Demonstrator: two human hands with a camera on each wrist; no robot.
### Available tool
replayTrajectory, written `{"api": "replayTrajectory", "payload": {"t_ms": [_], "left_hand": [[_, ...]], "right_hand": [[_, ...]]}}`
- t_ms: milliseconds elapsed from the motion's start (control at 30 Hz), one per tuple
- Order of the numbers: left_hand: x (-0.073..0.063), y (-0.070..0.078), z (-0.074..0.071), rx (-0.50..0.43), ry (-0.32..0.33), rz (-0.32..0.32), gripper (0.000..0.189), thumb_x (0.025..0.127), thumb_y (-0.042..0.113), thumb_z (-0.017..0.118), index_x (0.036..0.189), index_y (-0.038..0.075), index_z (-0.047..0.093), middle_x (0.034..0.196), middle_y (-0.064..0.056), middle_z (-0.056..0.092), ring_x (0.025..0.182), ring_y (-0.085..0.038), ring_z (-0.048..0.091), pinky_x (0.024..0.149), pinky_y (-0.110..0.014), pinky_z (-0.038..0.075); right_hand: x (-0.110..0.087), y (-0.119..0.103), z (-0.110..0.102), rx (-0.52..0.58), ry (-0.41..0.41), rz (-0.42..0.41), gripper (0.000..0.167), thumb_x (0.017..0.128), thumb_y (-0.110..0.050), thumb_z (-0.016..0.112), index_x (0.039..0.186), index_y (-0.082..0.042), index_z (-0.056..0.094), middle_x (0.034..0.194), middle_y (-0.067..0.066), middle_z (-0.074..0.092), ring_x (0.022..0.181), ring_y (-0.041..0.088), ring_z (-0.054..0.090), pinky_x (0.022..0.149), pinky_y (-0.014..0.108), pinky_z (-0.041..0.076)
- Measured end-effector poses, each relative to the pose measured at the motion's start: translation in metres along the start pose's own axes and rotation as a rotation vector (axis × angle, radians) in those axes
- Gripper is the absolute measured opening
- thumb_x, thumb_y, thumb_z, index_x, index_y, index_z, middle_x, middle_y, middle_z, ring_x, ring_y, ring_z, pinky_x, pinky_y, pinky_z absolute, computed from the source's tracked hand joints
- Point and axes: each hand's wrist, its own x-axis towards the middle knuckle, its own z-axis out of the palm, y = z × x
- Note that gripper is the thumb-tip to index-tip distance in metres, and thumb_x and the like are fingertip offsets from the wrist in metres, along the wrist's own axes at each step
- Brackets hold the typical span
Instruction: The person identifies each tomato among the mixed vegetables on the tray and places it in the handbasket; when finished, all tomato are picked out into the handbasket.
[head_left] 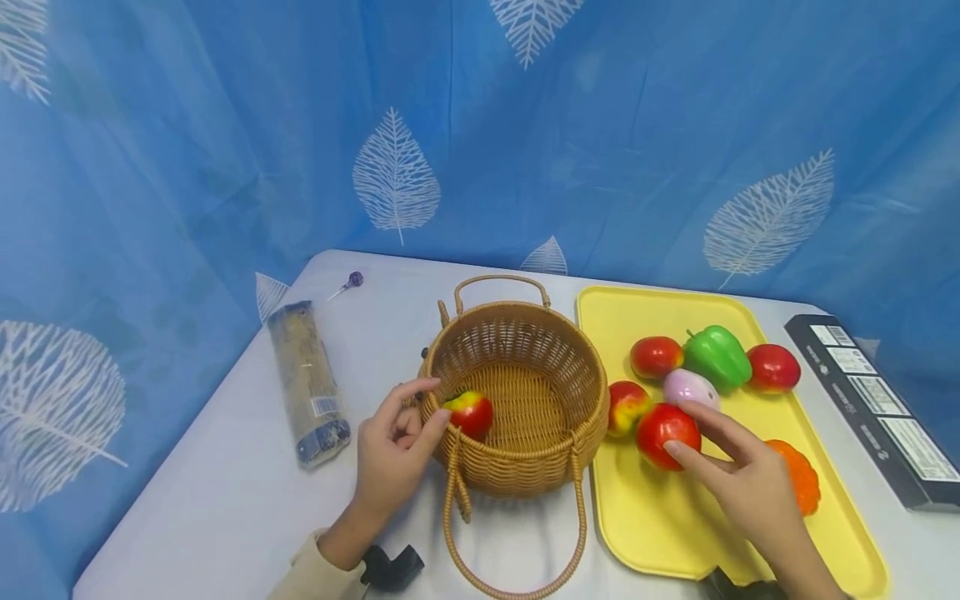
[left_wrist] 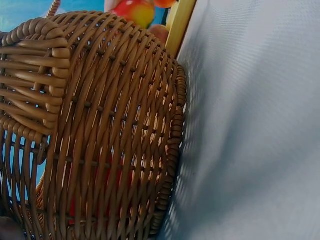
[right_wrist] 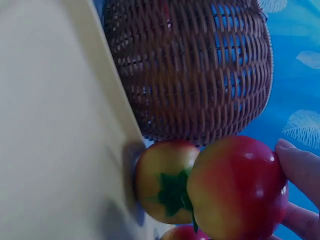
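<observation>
My left hand (head_left: 397, 450) grips the left rim of a round wicker basket (head_left: 517, 471), thumb and fingers at its edge. Inside the basket, near that hand, lies a red fruit (head_left: 472, 415) with a yellow-green end. My right hand (head_left: 750, 475) holds a round red fruit (head_left: 667, 435) between thumb and fingers above the yellow tray (head_left: 645, 533). In the right wrist view this red fruit (right_wrist: 240, 185) shows a yellowish side, close to another red-and-yellow fruit (right_wrist: 162, 165). The left wrist view shows mostly the basket's woven side (left_wrist: 115, 125).
On the tray lie a red-and-yellow fruit (head_left: 628, 407), a smaller red fruit (head_left: 656, 357), a green bell pepper (head_left: 717, 357), a pale purple piece (head_left: 688, 388), another red fruit (head_left: 772, 368) and an orange pumpkin-like piece (head_left: 798, 479). A black box (head_left: 873, 400), wrapped roll (head_left: 309, 379) and lollipop (head_left: 355, 279) flank them.
</observation>
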Motion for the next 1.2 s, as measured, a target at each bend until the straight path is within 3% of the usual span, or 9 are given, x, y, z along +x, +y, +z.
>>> {"api": "replayTrajectory", "payload": {"t_ms": [300,633,933,1200], "left_hand": [[0.002,0.001,-0.003,0.004,-0.004,0.012,0.042,0.085,-0.005,0.077,0.124,0.004,0.067,0.054,0.007,0.035,0.048,0.000,0.027,0.041,-0.018,0.023],[0.006,-0.002,0.001,0.002,-0.019,0.001,0.040,0.085,-0.003,0.078,0.123,0.006,0.068,0.055,0.005,0.035,0.050,0.001,0.026,0.042,-0.018,0.023],[0.004,-0.003,0.002,-0.005,-0.014,-0.006,0.038,0.086,-0.003,0.077,0.123,0.005,0.068,0.055,0.005,0.034,0.049,0.000,0.027,0.041,-0.019,0.023],[-0.001,-0.001,0.000,0.006,-0.007,-0.023,0.038,0.087,-0.003,0.077,0.122,0.003,0.067,0.055,0.004,0.035,0.049,0.000,0.027,0.041,-0.019,0.024]], "right_hand": [[0.003,-0.016,-0.006,0.057,0.058,-0.026,0.056,0.085,-0.011,0.084,0.138,-0.014,0.065,0.130,-0.011,0.067,0.117,-0.010,0.057,0.076,0.015,0.054],[0.017,-0.044,-0.006,0.107,0.074,-0.144,0.056,0.085,0.000,0.081,0.138,-0.010,0.064,0.132,-0.002,0.066,0.122,0.000,0.060,0.080,0.018,0.054],[0.027,-0.063,-0.004,0.141,0.047,-0.197,0.060,0.084,0.005,0.081,0.139,-0.012,0.064,0.137,0.003,0.064,0.126,0.006,0.059,0.082,0.020,0.054],[0.035,-0.076,0.003,0.276,0.000,-0.272,0.061,0.082,0.013,0.078,0.139,-0.004,0.062,0.138,0.009,0.062,0.127,0.012,0.059,0.085,0.023,0.054]]}}
